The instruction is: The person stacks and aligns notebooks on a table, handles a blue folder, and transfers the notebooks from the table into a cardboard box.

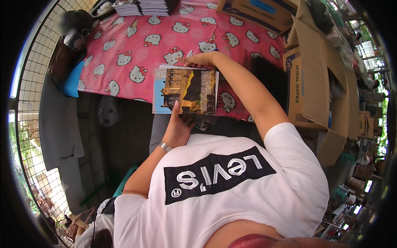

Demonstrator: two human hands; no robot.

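A thin stack of notebooks (188,89) lies over the table's near edge, its top cover showing a photo of stone buildings, a yellow shape and blue sky. Its left edge has a row of small holes. My left hand (179,130), with a metal watch at the wrist, grips the near edge, thumb on the cover and other fingers below. At the far edge my right hand (199,60) is curled against the notebooks, some of its fingers hidden. By its fingertips is a small white thing (190,53) that I cannot make out.
A pink table cover (136,49) with cat faces spreads ahead. Piled notebooks (154,7) stand at the far left. Cardboard boxes (307,89) with open flaps are on the right, and another box (256,14) sits at the back. A wire mesh wall (31,103) runs along the left.
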